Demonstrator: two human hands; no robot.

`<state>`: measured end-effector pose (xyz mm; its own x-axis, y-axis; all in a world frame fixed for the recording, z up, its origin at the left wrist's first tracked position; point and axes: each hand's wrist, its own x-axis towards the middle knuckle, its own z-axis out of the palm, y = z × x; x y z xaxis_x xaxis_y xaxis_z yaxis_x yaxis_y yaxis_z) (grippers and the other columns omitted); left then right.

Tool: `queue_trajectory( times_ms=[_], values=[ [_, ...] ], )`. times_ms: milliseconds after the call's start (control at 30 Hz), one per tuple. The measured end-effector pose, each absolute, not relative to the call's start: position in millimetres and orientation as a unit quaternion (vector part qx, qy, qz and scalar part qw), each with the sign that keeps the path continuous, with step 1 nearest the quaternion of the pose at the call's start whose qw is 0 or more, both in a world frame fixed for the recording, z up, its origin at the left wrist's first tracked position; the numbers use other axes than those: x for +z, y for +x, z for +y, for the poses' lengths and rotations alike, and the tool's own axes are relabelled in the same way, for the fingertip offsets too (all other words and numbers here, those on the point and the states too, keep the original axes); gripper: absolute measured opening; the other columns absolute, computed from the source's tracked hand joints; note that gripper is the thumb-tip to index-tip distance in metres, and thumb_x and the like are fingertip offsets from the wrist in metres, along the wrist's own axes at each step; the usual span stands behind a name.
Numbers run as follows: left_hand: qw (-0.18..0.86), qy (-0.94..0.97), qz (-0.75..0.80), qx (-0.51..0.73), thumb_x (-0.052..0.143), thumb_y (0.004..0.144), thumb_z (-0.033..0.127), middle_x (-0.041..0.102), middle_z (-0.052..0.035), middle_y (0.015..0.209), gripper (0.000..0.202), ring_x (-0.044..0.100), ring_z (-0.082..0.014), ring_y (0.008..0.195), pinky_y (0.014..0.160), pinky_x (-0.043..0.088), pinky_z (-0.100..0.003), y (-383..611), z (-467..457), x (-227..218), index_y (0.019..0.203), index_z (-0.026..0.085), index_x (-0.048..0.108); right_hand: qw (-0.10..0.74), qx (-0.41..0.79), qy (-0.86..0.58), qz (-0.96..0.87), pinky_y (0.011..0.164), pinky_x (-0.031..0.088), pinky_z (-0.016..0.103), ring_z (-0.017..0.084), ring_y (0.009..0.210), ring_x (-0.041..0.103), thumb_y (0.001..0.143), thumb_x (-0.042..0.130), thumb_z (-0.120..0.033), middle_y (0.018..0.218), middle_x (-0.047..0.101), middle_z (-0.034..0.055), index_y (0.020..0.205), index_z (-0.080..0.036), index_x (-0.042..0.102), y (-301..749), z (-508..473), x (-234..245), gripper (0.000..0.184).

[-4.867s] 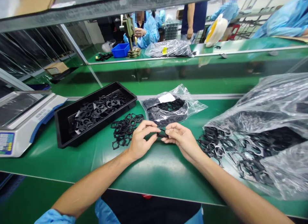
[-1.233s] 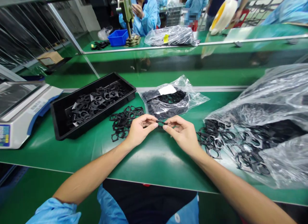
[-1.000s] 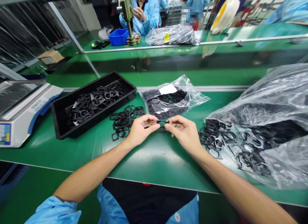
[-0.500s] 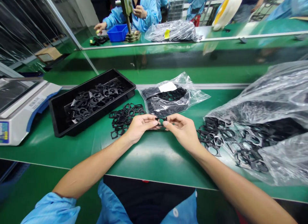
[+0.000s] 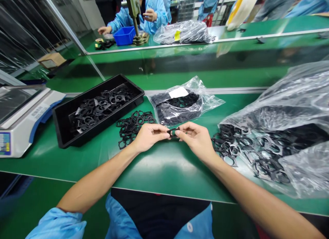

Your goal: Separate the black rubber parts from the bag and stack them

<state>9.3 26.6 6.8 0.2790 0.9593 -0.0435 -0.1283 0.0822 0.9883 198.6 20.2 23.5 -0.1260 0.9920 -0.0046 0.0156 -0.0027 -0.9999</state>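
Observation:
A small black ring-shaped part (image 5: pixel 173 132) is held between both hands above the green table. My left hand (image 5: pixel 150 136) pinches its left end, and my right hand (image 5: pixel 194 138) grips the right end between thumb and fingers. Much of the part is hidden behind the fingertips. Just left of my left hand lies a pile of black ring parts (image 5: pixel 135 126). Behind the hands rests a clear plastic bag (image 5: pixel 177 107) of black parts with a white label. To the right, more black frames (image 5: pixel 246 143) spill from a large clear bag (image 5: pixel 288 98).
A black tray (image 5: pixel 61 129) holding similar parts sits at the back left, beside a weighing scale (image 5: pixel 33 112). Beyond a rail, a co-worker (image 5: pixel 154 13) in blue sits near a press (image 5: pixel 135 16) and a blue bin (image 5: pixel 124 36).
The part has tilted between my fingers, so its opening looks narrower. Both hands stay nearly in place. Across the bench, the co-worker's hand on the left has shifted slightly.

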Motion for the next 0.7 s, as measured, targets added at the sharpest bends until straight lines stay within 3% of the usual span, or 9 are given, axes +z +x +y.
queue_trajectory(
  times_ms=[300, 467, 700],
  values=[
    [0.728, 0.435, 0.338, 0.408, 0.093, 0.060, 0.034, 0.073, -0.0036, 0.078, 0.037, 0.071, -0.0145, 0.069, 0.074, 0.059, -0.028, 5.3, 31.4, 6.8, 0.080, 0.011, 0.071, 0.463, 0.613, -0.442, -0.463, 0.056, 0.052, 0.027, 0.013, 0.056, 0.060, 0.058, 0.089, -0.053, 0.061, 0.062, -0.0008, 0.068, -0.018, 0.064, 192.3, 20.2, 27.2, 0.045],
    [0.721, 0.425, 0.348, 0.423, 0.091, 0.064, 0.035, 0.075, -0.0048, 0.083, 0.038, 0.073, -0.0163, 0.074, 0.079, 0.060, -0.031, 8.6, 28.9, 5.5, 0.084, 0.011, 0.069, 0.488, 0.567, -0.439, -0.499, 0.060, 0.053, 0.028, 0.012, 0.057, 0.059, 0.063, 0.087, -0.051, 0.064, 0.062, -0.0009, 0.070, -0.018, 0.064, 195.3, 19.2, 26.0, 0.041],
    [0.679, 0.432, 0.395, 0.444, 0.090, 0.065, 0.036, 0.077, -0.0047, 0.082, 0.039, 0.074, -0.0173, 0.074, 0.075, 0.060, -0.030, 13.1, 26.2, 2.1, 0.085, 0.013, 0.067, 0.495, 0.498, -0.451, -0.550, 0.062, 0.052, 0.028, 0.014, 0.062, 0.059, 0.072, 0.081, -0.049, 0.069, 0.062, 0.0001, 0.075, -0.019, 0.064, 197.3, 19.8, 17.3, 0.035]
  ],
)
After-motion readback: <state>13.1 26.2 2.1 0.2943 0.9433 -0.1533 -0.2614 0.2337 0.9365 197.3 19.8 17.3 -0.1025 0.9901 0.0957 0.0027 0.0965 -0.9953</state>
